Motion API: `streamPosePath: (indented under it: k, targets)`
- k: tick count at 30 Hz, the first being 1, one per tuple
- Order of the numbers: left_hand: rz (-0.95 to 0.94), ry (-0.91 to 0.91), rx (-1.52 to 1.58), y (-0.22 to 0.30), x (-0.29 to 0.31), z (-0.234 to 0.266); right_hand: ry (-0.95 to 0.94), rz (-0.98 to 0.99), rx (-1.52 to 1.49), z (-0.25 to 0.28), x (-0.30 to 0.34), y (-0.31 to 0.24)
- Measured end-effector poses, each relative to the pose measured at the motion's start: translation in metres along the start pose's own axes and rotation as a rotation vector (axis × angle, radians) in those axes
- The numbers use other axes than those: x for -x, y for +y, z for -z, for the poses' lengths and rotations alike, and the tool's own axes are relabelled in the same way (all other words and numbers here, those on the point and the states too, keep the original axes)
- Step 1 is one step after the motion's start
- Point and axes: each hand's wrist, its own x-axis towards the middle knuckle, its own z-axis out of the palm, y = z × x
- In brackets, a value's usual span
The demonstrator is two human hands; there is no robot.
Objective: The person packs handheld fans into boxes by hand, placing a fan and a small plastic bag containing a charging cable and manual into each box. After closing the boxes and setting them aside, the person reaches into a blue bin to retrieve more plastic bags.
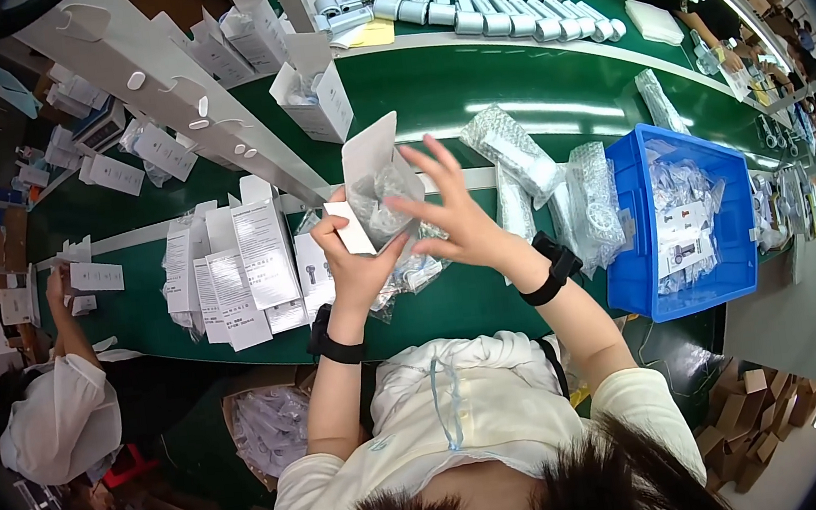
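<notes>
My left hand (364, 272) grips a small white cardboard box (372, 150) by its lower side, fingers wrapped round it. The box's top flap stands up, and a clear plastic-wrapped item (379, 214) sits in its mouth; what is inside the wrap is hard to make out. My right hand (462, 213) is at the box's right side, fingers spread, with the fingertips close to the wrapped item. Whether they touch it I cannot tell. Below the hands, more clear plastic packs (414, 272) lie on the green table (494, 306).
Several white printed boxes (265, 253) stand at the left. Bubble-wrap pouches (517, 152) lie right, beside a blue bin (637, 274) of bagged items. An open white box (317, 114) stands behind a metal post (243, 133). Grey-blue devices (502, 18) fill the far belt. Co-workers sit left and far right.
</notes>
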Motion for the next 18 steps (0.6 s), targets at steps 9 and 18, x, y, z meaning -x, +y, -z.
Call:
streamPosePath:
  k: [9, 18]
  targets:
    - [-0.100, 0.032, 0.095, -0.029, -0.018, -0.006, -0.504, -0.717, 0.165, -0.143, 0.103, 0.011]
    - [0.085, -0.331, -0.030, -0.026, -0.026, -0.046, -0.359, -0.980, -0.366, -0.024, 0.098, 0.008]
